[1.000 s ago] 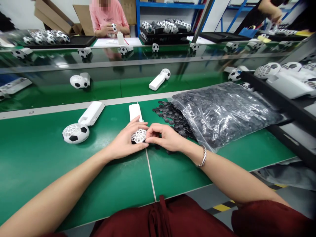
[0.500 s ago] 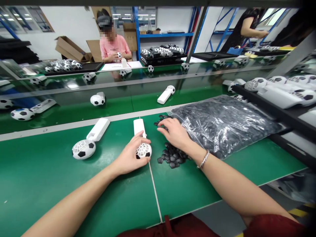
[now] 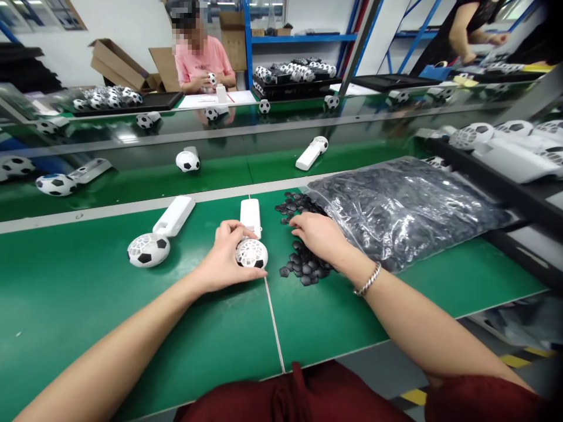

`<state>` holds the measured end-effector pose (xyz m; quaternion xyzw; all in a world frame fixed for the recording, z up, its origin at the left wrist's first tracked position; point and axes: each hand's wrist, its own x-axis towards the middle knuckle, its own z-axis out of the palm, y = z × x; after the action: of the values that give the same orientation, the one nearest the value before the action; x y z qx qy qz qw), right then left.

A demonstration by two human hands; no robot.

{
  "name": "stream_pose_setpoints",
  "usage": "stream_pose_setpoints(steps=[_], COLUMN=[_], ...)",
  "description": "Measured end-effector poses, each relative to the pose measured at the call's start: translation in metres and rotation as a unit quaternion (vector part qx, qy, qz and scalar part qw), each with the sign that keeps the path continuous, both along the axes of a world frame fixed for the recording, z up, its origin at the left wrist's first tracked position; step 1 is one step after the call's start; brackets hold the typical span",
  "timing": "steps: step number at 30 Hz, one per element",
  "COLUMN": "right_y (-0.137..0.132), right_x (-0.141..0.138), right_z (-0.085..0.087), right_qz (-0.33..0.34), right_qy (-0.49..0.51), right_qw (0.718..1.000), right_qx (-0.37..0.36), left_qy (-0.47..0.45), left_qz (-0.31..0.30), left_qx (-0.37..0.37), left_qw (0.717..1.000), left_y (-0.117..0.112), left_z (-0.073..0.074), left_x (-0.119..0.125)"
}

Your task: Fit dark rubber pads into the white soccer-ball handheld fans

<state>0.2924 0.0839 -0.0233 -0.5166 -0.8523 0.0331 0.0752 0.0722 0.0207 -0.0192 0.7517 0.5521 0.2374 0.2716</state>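
My left hand (image 3: 226,255) is closed around the rim of a soccer-ball-patterned handheld fan (image 3: 251,254), thumb at the near side and fingers at the far side. The fan lies on the green table with its white handle (image 3: 250,215) pointing away from me. My right hand (image 3: 317,233) is over a heap of small black pentagon pieces (image 3: 307,271), its fingertips pressed together. Whatever those fingertips hold is hidden. To the left lies another soccer-ball fan (image 3: 148,250) with its white handle angled away. More black pentagon pieces (image 3: 290,205) spread beyond my right hand.
A clear plastic bag (image 3: 409,211) full of black pieces lies at the right. Beside it, a black tray (image 3: 497,170) holds several white fans. Across the table runs a green conveyor belt (image 3: 229,170) with spaced-out fans. Two people work behind it, one in a pink shirt (image 3: 202,61).
The view has tilted down slightly. My right hand's fingers have come closer together over the black pieces. My left hand stays on the fan, its fingers shifted a little along the rim.
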Motion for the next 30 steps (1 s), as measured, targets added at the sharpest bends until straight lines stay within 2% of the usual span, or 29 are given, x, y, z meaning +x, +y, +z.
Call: stream_pose_setpoints(steps=[3,6,9,12,15,18,21,25,30], right_y=[0.000,-0.001,-0.005,-0.014,-0.023,-0.026,-0.026,-0.026,-0.028], right_x=[0.005,0.006,0.001,-0.009,-0.017,-0.018,-0.017,-0.019,-0.026], right_z=[0.002,0.003,0.007,0.011,0.012,0.011,0.009,0.005,-0.001], right_qz=[-0.012,-0.008,0.044,0.096,0.144,0.185,0.178,0.208,0.202], right_qy=[-0.023,0.009,0.122,0.251,0.309,0.304,0.315,0.361,0.407], right_qw=[0.999,0.999,0.990,0.957,0.924,0.921,0.918,0.895,0.858], right_qx=[-0.028,-0.037,-0.048,-0.112,-0.172,-0.158,-0.162,-0.161,-0.239], left_qy=[0.001,0.006,0.011,0.016,0.009,0.006,0.009,0.005,-0.012], left_qz=[-0.030,-0.089,-0.141,-0.158,-0.139,-0.114,-0.105,-0.080,-0.031], left_qx=[-0.035,-0.058,-0.075,-0.091,-0.091,-0.085,-0.084,-0.068,-0.027], left_qw=[0.999,0.994,0.987,0.983,0.986,0.990,0.991,0.995,0.999], left_y=[0.001,0.003,0.004,0.002,-0.001,-0.004,-0.006,-0.008,-0.010], left_z=[0.008,0.016,0.022,0.024,0.024,0.023,0.024,0.022,0.014], left_x=[-0.004,-0.011,-0.016,-0.016,-0.012,-0.007,-0.004,0.000,0.007])
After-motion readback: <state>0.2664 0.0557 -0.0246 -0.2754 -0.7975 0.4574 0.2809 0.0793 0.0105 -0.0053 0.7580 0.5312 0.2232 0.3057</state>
